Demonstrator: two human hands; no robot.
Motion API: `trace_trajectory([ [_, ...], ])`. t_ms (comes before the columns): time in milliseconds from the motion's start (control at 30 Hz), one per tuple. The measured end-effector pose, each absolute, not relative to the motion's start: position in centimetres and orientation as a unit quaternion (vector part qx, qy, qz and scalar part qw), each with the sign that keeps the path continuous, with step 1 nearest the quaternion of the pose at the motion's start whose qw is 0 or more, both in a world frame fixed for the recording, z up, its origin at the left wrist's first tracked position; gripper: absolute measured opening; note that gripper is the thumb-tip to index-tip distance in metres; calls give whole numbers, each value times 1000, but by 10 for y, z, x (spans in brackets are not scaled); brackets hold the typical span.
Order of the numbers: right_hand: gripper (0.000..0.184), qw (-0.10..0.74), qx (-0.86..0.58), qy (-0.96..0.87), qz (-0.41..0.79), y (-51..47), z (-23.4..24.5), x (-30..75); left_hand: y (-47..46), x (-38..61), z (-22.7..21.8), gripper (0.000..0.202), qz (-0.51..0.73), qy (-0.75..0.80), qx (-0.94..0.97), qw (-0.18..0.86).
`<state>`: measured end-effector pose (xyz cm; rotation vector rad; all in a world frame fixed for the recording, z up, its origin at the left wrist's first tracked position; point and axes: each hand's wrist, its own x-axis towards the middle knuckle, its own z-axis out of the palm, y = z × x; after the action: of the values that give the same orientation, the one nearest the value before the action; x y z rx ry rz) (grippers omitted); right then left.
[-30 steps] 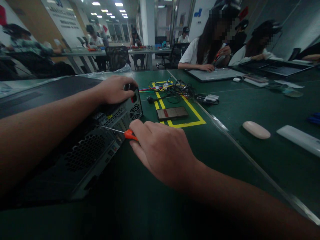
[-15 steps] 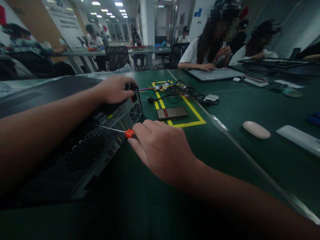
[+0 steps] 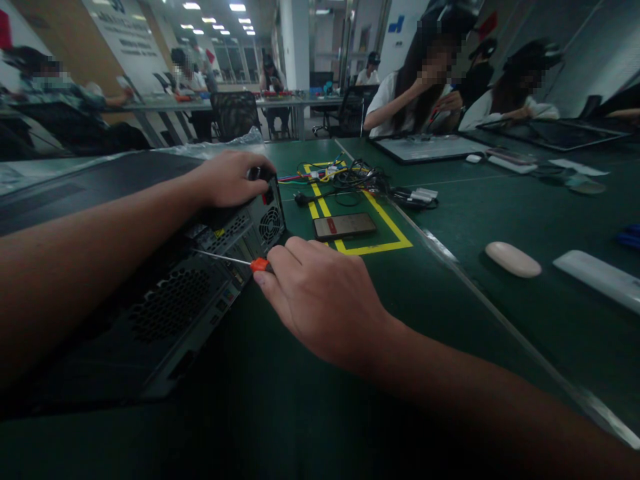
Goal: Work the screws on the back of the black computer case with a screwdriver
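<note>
A black computer case [image 3: 170, 303] lies on its side at the left, its vented rear panel turned toward me. Across its top reaches my left arm; my left hand [image 3: 233, 180] is closed over the upper rear corner, thumb along the edge beside the power socket, fingertips partly hidden. In a closed grip, my right hand [image 3: 320, 300] has a screwdriver [image 3: 260, 265] with an orange and black handle. Its thin metal shaft points left, the tip meeting the rear panel near the slot covers; the exact contact point is too dark to make out.
Behind my right hand lies a phone [image 3: 345, 227] inside yellow tape [image 3: 385, 249] on the green table [image 3: 450, 320]. Bundled cables [image 3: 363, 177] sit farther back. To the right are a pale oval case [image 3: 513, 259] and a white bar [image 3: 600, 277]. Co-workers sit across the table.
My right hand and the screwdriver have shifted only very slightly; the tip stays at the rear panel. My left hand has not moved. A co-worker across the table has raised a hand.
</note>
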<state>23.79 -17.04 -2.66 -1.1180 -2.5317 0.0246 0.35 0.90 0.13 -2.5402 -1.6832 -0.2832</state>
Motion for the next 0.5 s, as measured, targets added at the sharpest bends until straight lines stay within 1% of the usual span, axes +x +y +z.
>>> trace_trajectory([
  [167,24,190,-387,-902,17,-171,-27,239,9,4,2,69,-89,-548,-831,38],
  [333,26,196,-384,-902,6,-171,-28,242,10,3,2,69,-93,-551,-829,32],
  [500,24,193,-390,-900,5,-172,-26,242,7,6,3,70,-91,-551,-829,28],
])
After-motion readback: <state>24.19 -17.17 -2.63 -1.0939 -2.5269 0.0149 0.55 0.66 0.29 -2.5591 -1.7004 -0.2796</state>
